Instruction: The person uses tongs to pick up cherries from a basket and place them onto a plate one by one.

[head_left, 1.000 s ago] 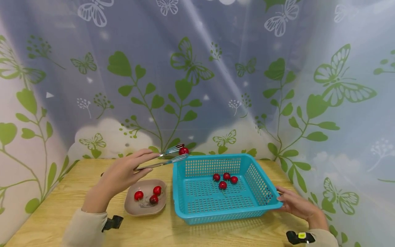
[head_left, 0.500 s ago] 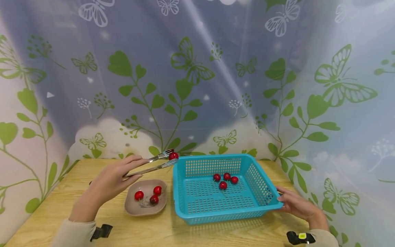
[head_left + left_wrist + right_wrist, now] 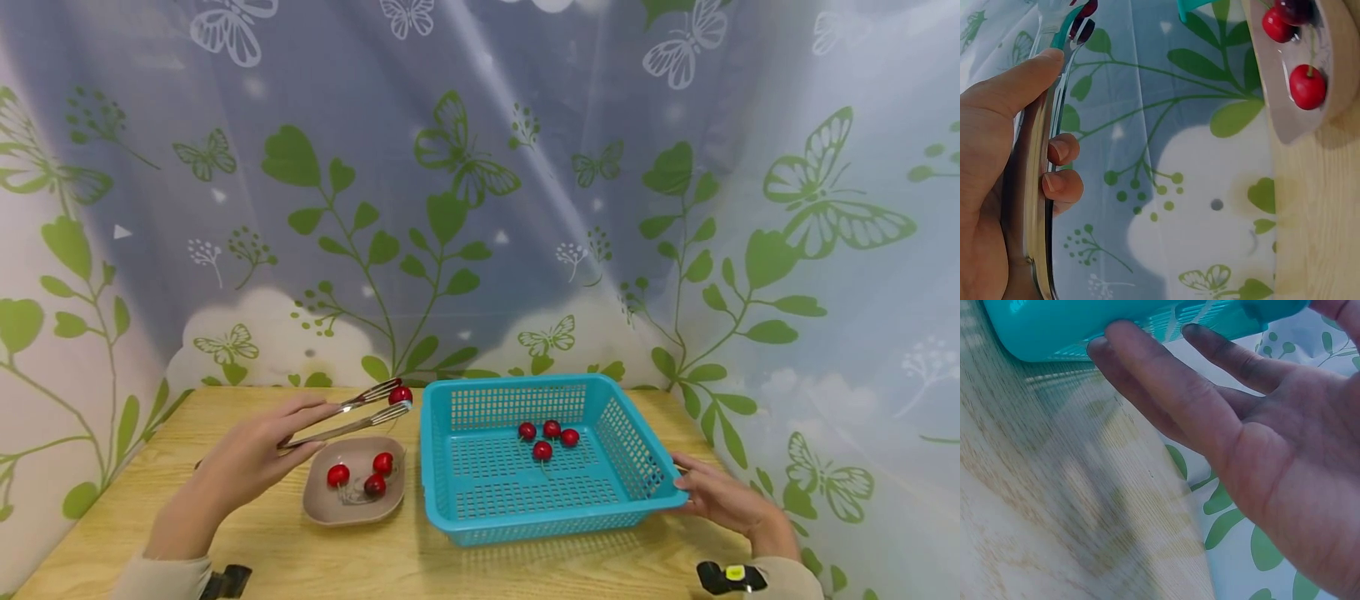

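Note:
My left hand grips metal tongs, thumb on one arm and fingers on the other. A red cherry is pinched between their tips, raised between the small dish and the blue basket. In the left wrist view the tongs run up along the palm, the cherry partly cut off at the top. My right hand holds the basket at its right front corner, thumb at the rim. In the right wrist view, fingers of that hand lie against the outer wall.
Several cherries lie grouped on the basket's floor. Three cherries with stems sit in the pinkish-beige dish left of the basket. Both containers stand on a wooden table, with a printed curtain behind.
My left hand has moved left and down, carrying the tongs and cherry away from the basket's back left corner to above the dish's far edge. The right hand and basket have stayed put.

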The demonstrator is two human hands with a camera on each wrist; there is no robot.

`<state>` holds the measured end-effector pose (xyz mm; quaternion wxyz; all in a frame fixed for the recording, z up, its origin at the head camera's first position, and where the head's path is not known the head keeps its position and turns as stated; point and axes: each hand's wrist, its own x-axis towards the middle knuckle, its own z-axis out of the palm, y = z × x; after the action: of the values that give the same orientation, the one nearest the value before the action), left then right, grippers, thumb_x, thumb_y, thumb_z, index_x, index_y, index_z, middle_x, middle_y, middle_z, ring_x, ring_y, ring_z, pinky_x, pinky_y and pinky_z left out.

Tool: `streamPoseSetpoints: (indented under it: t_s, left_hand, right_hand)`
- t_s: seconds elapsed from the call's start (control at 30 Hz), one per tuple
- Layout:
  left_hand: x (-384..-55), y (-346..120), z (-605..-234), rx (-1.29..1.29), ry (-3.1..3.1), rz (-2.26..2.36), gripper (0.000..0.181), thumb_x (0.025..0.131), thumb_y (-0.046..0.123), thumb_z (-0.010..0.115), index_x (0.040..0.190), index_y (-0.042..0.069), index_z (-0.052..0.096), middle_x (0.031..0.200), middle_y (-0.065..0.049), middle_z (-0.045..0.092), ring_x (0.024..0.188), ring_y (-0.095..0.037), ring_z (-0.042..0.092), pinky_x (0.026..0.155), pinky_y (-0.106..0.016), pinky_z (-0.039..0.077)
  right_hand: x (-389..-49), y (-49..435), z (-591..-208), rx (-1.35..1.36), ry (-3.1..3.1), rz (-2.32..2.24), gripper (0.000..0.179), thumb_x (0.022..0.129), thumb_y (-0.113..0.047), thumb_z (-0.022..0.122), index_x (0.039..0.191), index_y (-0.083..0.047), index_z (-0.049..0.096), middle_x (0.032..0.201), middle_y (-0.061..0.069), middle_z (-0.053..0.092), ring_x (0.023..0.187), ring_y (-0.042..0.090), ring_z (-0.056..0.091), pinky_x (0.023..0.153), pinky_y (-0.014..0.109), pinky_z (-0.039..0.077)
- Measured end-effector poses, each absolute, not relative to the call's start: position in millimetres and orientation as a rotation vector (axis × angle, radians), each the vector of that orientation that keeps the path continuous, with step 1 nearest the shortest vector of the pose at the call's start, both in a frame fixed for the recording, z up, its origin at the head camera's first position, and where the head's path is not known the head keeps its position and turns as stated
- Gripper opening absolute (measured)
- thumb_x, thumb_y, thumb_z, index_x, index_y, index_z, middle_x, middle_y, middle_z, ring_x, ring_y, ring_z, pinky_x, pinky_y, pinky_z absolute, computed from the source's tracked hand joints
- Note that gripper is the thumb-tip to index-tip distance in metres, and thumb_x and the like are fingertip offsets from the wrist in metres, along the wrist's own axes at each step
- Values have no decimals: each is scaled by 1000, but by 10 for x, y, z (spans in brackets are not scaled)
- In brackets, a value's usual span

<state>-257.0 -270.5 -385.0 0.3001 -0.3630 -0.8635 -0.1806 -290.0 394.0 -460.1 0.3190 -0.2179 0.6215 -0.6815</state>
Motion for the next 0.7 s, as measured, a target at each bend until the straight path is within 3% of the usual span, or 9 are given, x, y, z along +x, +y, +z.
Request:
streamPoseSetpoints:
  t_s: [0.2,0.33,0.43,0.7]
  left_hand:
    - [-2540,-2784,-3944,-917,-2358,-488,57,84,4,84,137,16,68,130,-2,68,70,10,47,61,-17,46]
    - [-2533,-2832,-4014,-879,-2386,-492,56,84,4,84,136,18,69,128,-1,69,68,10,47,59,-18,45]
    - [-2534,-2863,-4068,-861,-2396,-504,55,83,4,84,134,17,70,126,-3,70,68,11,48,58,-19,45]
    - [-2556,-2939,-4202,-846,-2392,-560,54,83,3,83,133,16,69,124,-1,70,70,10,49,58,-18,47]
  right_hand:
    - [-2897,3943,-4603,-580,1623,-1798,68,109,-7,29,161,6,-13,140,-10,61,125,14,66,110,39,51]
    - [-2907,3938,-4608,-575,1656,-1787,74,109,-8,29,153,12,-26,139,-11,62,124,12,67,109,38,52]
    - [-2909,3942,-4607,-575,1665,-1787,75,109,-8,29,152,13,-28,138,-12,62,123,12,67,108,38,52]
    - [-2895,3952,-4601,-584,1612,-1801,63,109,-8,28,164,-1,-4,141,-9,61,125,14,67,110,39,51]
